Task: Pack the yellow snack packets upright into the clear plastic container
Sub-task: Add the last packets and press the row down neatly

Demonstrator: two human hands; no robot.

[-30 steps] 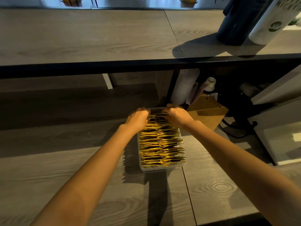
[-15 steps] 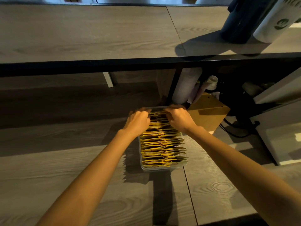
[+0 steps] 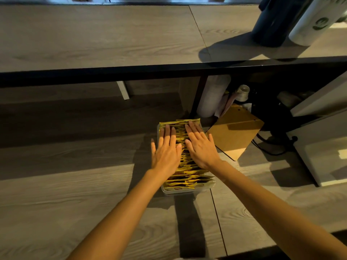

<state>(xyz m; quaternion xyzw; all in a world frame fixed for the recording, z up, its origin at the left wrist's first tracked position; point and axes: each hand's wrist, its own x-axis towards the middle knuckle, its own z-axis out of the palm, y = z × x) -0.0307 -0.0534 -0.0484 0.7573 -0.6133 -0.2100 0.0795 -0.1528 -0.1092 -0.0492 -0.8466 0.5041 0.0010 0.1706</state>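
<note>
Dim, warm light from the right; long shadows, wide-angle bending at edges.

Left hand (image 3: pixel 166 152) and right hand (image 3: pixel 201 147) flat, fingers spread, hide middle of yellow packets (image 3: pixel 189 180). Print on packets too small to read. Beyond fingertips, items under shelf (image 3: pixel 244 91) lost in shadow. White roll (image 3: pixel 317 19) cut by top edge.

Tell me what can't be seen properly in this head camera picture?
- Middle yellow packets: covered by the left hand and right hand lying flat on them.
- Clear container: its floor is hidden by the packets.
- White roll: cut off by the top right edge.
- Items under the shelf: too dark to identify.
</note>
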